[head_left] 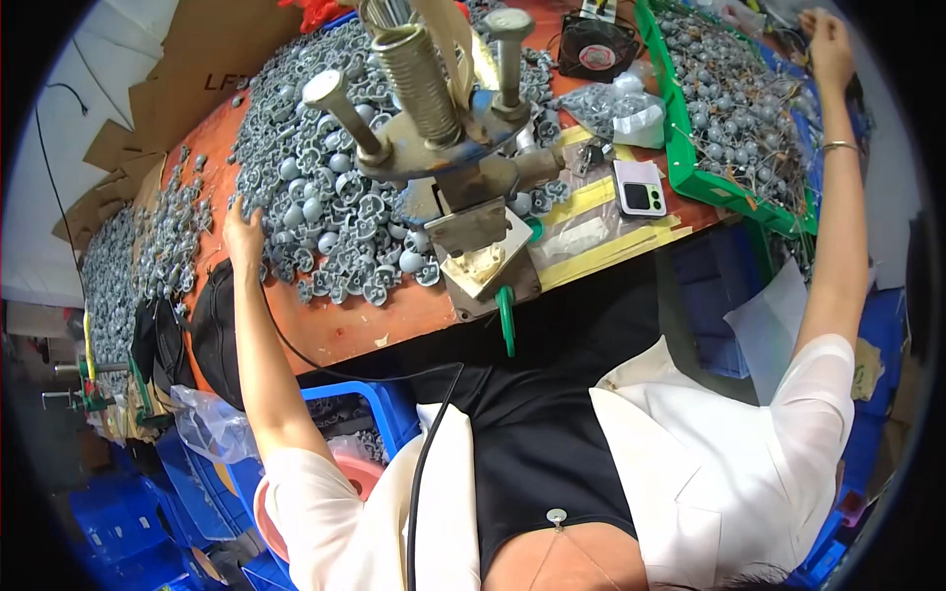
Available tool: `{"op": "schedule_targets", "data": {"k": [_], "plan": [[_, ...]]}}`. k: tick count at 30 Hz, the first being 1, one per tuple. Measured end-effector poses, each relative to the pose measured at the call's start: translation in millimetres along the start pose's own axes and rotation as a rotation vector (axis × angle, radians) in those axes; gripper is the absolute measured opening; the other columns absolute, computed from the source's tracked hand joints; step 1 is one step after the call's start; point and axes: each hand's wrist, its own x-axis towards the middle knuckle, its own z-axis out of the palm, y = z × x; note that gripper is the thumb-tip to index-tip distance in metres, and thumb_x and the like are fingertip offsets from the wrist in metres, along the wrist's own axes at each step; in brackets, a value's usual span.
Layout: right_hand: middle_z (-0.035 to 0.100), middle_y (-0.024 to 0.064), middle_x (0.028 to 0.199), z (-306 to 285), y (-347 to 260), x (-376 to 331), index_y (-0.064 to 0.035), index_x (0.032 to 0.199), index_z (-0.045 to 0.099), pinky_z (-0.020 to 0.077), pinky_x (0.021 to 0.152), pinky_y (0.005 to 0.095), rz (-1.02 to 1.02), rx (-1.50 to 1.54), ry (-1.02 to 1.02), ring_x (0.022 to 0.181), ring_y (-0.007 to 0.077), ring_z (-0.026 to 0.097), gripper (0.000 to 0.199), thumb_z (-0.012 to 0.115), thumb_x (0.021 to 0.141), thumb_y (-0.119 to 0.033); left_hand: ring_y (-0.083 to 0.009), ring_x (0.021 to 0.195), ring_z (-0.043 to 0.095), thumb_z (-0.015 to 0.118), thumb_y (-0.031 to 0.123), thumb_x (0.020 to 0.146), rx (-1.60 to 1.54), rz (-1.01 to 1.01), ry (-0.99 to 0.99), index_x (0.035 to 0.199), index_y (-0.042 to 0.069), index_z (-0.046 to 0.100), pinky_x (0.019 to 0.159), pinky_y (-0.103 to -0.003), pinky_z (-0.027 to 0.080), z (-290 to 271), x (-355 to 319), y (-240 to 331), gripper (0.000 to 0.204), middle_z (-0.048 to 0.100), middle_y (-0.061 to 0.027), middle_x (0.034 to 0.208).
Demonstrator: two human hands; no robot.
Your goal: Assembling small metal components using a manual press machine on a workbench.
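My left hand (242, 234) is at the left side of a large heap of grey plastic parts (345, 222), thumb and fingers apart and nothing visible in them. My right arm stretches far to the right, and my right hand (830, 47) is beyond a green crate (685, 177) filled with grey ball-shaped pieces. The fingers of this hand are loosely bent and apart, with no object seen between them. A metal hand press (443, 167) with a thick threaded screw and a green handle (506, 320) stands between my hands at the table's front edge.
A flip phone (641, 189) lies on the yellow-taped orange table (335, 340). Behind it are a plastic bag (636, 118) of parts and a black fan (598, 46). At the left are more grey parts (108, 271) and a black bag (214, 335). Blue bins stand below.
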Motion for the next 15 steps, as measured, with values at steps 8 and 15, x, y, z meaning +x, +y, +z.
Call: {"op": "schedule_targets", "data": {"k": [8,15], "plan": [[0.057,0.0022,0.063,9.5,8.1,-28.8,-0.0039,0.082,0.059,0.0402,0.047,0.0232,0.367,0.219,-0.335,0.053,0.0098,0.053,0.021,0.057,0.092,-0.022,-0.0258,0.082,0.063,0.067,0.010,0.077,-0.180,0.016,-0.085,0.104,0.000,0.060,0.076,-0.035,0.049,39.3,21.6,42.4,0.029,0.065,-0.0145,0.096],[0.061,0.0036,0.070,-24.1,-29.0,39.2,-0.0056,0.081,0.055,0.0474,0.060,0.0261,-0.358,0.589,-0.022,0.065,0.0113,0.057,0.021,0.052,0.095,-0.021,-0.0140,0.067,0.055,0.066,0.010,0.083,-0.376,0.139,0.012,0.091,-0.001,0.058,0.062,-0.027,0.046,9.7,-5.2,156.9,0.016,0.059,-0.0058,0.078]]}}
